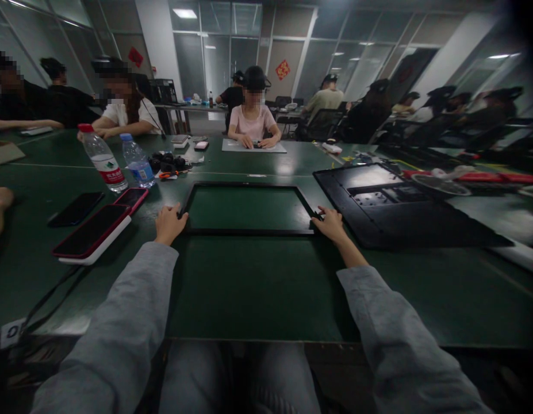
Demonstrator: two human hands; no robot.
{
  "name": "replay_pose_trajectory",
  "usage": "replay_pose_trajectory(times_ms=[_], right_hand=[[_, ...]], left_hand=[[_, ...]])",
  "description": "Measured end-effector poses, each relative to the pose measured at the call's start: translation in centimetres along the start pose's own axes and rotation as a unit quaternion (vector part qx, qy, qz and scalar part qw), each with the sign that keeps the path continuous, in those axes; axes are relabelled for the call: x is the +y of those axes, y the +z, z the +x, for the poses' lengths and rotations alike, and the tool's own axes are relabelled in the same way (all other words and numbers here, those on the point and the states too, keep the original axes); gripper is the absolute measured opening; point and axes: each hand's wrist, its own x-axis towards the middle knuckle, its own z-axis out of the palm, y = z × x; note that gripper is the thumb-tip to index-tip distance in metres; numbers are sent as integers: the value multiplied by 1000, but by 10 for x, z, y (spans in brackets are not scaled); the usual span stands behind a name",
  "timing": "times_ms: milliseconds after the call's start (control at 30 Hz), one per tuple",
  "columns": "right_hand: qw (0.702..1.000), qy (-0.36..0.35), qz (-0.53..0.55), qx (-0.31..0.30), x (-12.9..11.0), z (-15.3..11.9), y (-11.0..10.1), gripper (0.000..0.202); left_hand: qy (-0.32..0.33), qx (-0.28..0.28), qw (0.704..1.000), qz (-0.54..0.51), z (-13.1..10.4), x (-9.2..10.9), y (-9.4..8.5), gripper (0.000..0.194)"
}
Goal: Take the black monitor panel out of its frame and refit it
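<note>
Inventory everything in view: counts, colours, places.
Frame: one, black, between both hands
Flat panel: one, black, right of the frame
Red-capped bottle: one, clear with red label, left of the frame
Blue-capped bottle: one, clear, right of that bottle
Red-edged devices: two, dark screens, nearer than the bottles
Phone: one, black, left of these
Heap: one, black, right of the bottles
Table: one, green, under the frame
Wall decorations: at least two, red, background
Other people: several, mixed clothing, around and beyond
Left hand: one, grey-sleeved, frame's left side
Right hand: one, grey-sleeved, frame's right side
</note>
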Motion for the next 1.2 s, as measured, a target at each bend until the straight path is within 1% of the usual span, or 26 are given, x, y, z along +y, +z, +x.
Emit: replay_pose_trajectory(times_ms=[67,133,233,433,500,600,667,700,767,833,867,1067,1200], right_hand=[[999,-30,14,-9,1,2,1,60],[998,-54,26,-4,2,3,2,61],[997,-65,36,12,3,3,6,61],[997,-52,58,25,-2,1,6,61],[996,-46,68,34,-5,-1,4,58],[993,-32,96,52,-10,-4,0,55],[991,-18,116,58,-13,-6,-3,53],[990,-12,124,59,-15,-8,-4,52],[989,0,131,62,-19,-9,-7,51],[988,9,135,70,-22,-11,-10,50],[988,12,138,74,-23,-11,-11,50],[981,34,172,81,-24,-10,-13,48],[981,27,179,76,-21,-9,-11,49]], left_hand=[[-4,7,1000,-17,-1,2,-1,65],[1,8,999,-34,-2,5,-2,66],[24,-1,998,-50,-5,10,-4,63],[108,-38,990,-82,-15,23,-10,60],[131,-64,985,-91,-20,28,-13,61],[158,-110,977,-97,-28,35,-18,68],[182,-128,971,-91,-32,38,-19,69],[193,-133,968,-87,-33,39,-18,66],[207,-136,965,-85,-34,40,-17,54],[208,-134,965,-91,-33,39,-15,43],[206,-132,965,-95,-32,39,-14,41],[179,-108,973,-96,-31,38,-13,47],[152,-103,978,-102,-31,37,-13,52]])
